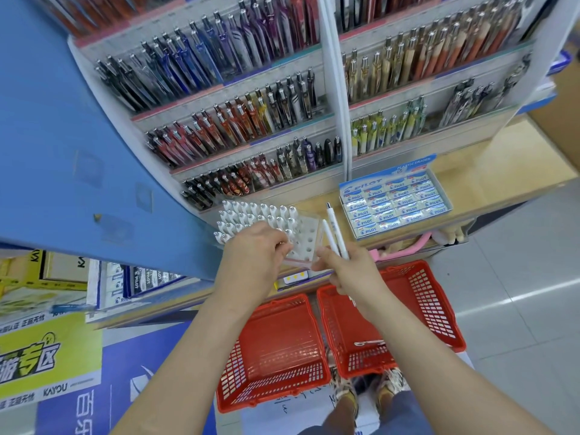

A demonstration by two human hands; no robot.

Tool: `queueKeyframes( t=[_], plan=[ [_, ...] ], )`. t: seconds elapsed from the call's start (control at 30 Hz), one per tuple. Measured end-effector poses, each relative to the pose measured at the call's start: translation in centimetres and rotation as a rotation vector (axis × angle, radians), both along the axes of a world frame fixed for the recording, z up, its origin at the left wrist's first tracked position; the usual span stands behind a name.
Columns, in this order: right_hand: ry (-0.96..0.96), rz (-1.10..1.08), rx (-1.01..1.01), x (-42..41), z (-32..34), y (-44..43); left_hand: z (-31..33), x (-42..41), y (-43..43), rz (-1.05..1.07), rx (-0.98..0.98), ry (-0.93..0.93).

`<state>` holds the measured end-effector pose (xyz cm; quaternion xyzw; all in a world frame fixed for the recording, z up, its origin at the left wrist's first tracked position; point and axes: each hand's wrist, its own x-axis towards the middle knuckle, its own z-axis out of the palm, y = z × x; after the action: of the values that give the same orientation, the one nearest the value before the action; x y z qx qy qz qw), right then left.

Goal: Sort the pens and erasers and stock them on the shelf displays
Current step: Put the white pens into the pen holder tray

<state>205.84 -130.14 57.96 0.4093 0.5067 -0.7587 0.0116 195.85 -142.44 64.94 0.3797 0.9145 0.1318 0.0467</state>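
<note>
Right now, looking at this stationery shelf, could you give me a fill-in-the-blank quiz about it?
1. The loose white pens are held in the person's ____ hand.
2. The box of erasers is printed with the brand name ____.
3. The two baskets on the floor are ____ in colour.
Missing words: right; PILOT; red.

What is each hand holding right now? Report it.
Left hand: pinches a pen in the clear rack.
Right hand: grips white pens.
</note>
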Motion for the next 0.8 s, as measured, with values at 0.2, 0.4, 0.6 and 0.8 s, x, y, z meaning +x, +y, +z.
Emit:
queueKeyframes(
  t=[0.2,0.4,0.6,0.8],
  plan=[
    [-0.014,-0.069,-0.156,-0.2,0.2,0.2,-0.8,-0.3,0.5,0.052,-0.016,-0.013],
    [0.116,-0.020,-0.164,0.3,0.5,0.5,-0.4,-0.1,0.3,0.086,-0.022,-0.033],
    [0.276,0.197,-0.038,1.6,2.5,1.4,2.8,0.6,1.9,0.273,0.347,-0.321],
    [0.323,0.395,0.071,2.2,4.6,2.1,3.6,0.0,2.7,0.254,0.424,-0.666]
  ],
)
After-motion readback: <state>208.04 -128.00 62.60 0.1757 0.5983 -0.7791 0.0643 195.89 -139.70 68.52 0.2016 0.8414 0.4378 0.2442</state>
